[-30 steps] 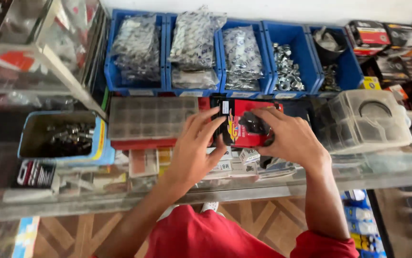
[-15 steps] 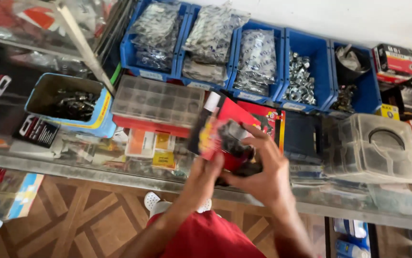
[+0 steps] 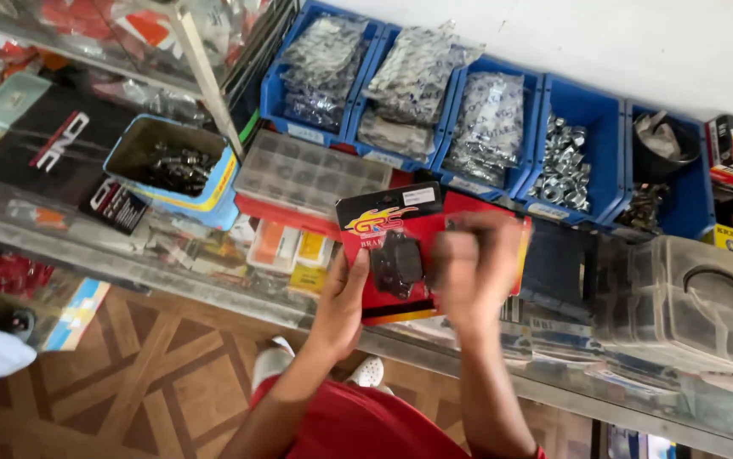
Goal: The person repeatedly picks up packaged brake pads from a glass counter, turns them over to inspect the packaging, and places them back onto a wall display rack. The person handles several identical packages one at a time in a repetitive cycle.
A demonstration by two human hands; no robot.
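Note:
My left hand (image 3: 341, 302) grips the lower left edge of a red and black blister pack (image 3: 388, 255) that holds a dark brake pad. My right hand (image 3: 473, 272), blurred by motion, covers the pack's right side and holds it too. The pack is held flat above the glass counter (image 3: 213, 289), face up. Behind it lies a clear compartment box (image 3: 311, 174) on a red tray.
A row of blue bins (image 3: 592, 110) with bagged parts and metal nuts lines the back wall. A blue and yellow box (image 3: 171, 170) of metal bits sits at left. A clear plastic case (image 3: 698, 306) stands at right. Boxes sit at far right.
The pack has turned from tilted to flatter, with its front more visible. My right hand moved over its right side. The view shifted slightly left.

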